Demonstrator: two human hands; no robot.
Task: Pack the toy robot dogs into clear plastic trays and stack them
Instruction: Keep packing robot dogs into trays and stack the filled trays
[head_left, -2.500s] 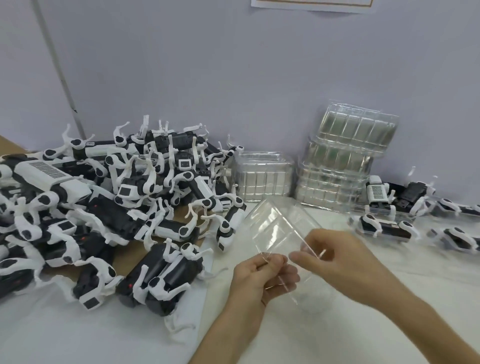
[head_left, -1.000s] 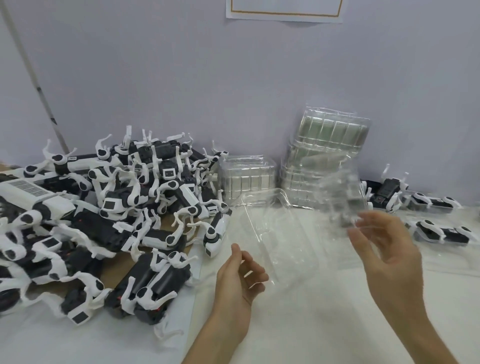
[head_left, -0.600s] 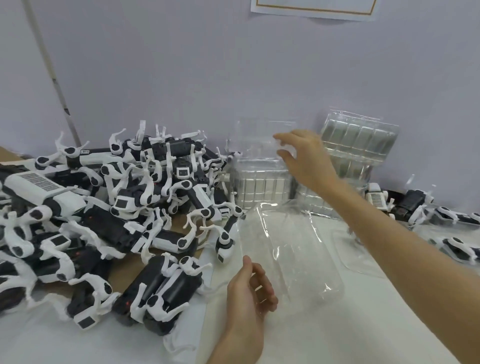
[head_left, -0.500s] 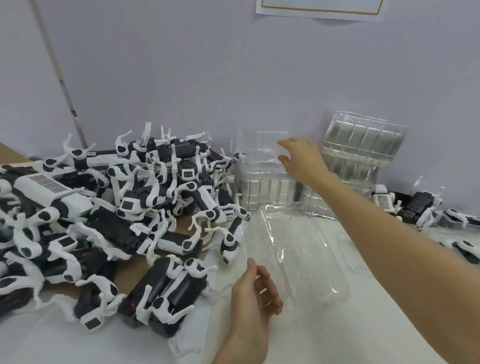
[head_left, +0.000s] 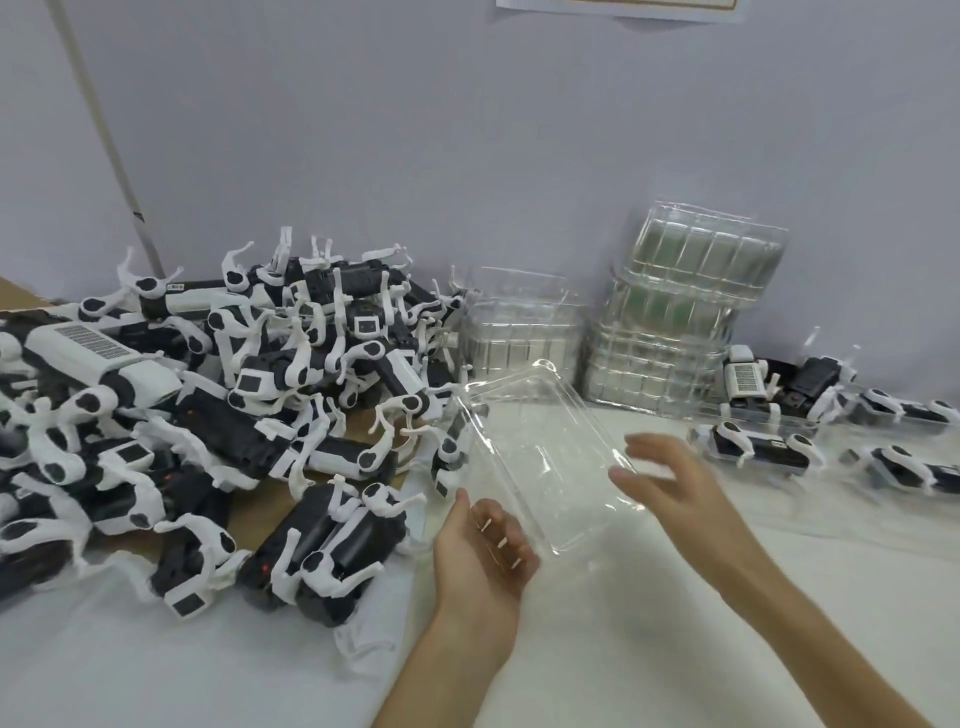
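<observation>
1. The pile of toy robot dogs, black and white, lies tangled on the bench at 9 o'clock from the clear tray. Legs point in all directions. Two black dogs at the pile's near edge lie side by side.
2. The left grip is a bare hand, palm up, at 7 o'clock from the tray. Its fingers are loosely curled and narrow, and they meet the tray's near-left rim. No closed pinch on the rim is visible.
3. The clear tray is empty and sits at the middle of the view on the white bench, with its long axis running from 11 o'clock to 5 o'clock.
4. A short stack of empty trays stands at 12 o'clock from the clear tray, against the wall.
5. The right grip is a bare hand at 3 o'clock from the tray, spread wide and holding nothing. Its fingertips are at the tray's right rim; motion blur hides whether they touch.
6. A tall stack of trays stands at 1 o'clock, leaning slightly.
7. More toy dogs lie in a row at 2 to 3 o'clock, with clear plastic around them.
</observation>
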